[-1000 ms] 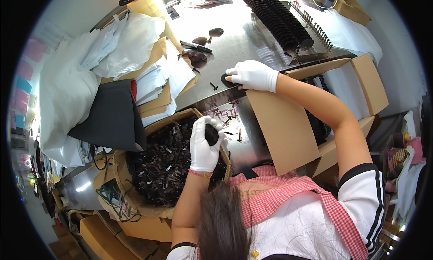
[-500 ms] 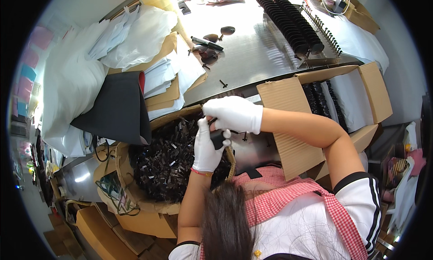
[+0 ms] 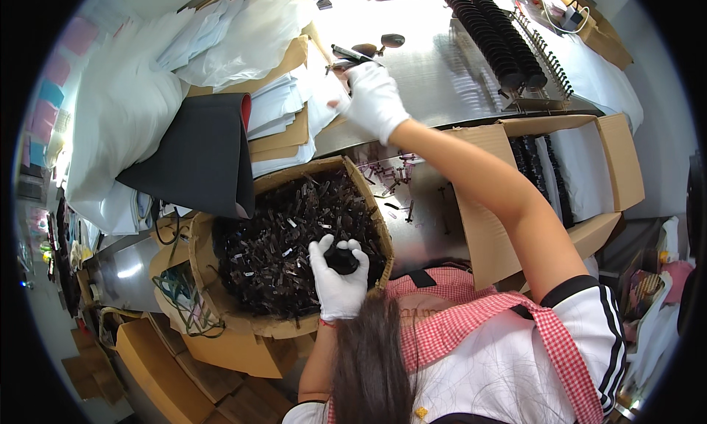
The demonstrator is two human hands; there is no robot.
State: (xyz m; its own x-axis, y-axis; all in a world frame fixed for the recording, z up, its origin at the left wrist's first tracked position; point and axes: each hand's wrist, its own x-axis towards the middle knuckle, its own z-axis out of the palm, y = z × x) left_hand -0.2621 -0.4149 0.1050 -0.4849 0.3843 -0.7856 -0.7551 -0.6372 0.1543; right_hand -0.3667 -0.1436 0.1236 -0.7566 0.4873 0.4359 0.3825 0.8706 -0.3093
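Note:
My left hand (image 3: 340, 285), in a white glove, curls its fingers round a dark rounded lens (image 3: 342, 260). It hovers over the front part of an open carton (image 3: 357, 177) full of small dark strip-like pieces (image 3: 276, 244). Farther off, my gloved right hand (image 3: 375, 104) reaches over the metal table, its thumb apart from its fingers and slightly blurred. Its fingertips are beside a black pen (image 3: 352, 54) and partly cover some dark lenses there. Another dark lens (image 3: 392, 40) lies just beyond that hand.
A rack of dark round lenses (image 3: 493, 41) stands at the far right. An open cardboard box (image 3: 479, 203) with dark rows inside is right of me. Small pinkish pieces (image 3: 398, 175) lie on the table. Papers (image 3: 276, 115) and a black folder (image 3: 195, 152) are at left.
My right hand has left my left hand and moved away to the lenses and pen on the table. My left hand has lowered toward me, still holding the dark lens. The view has shifted slightly.

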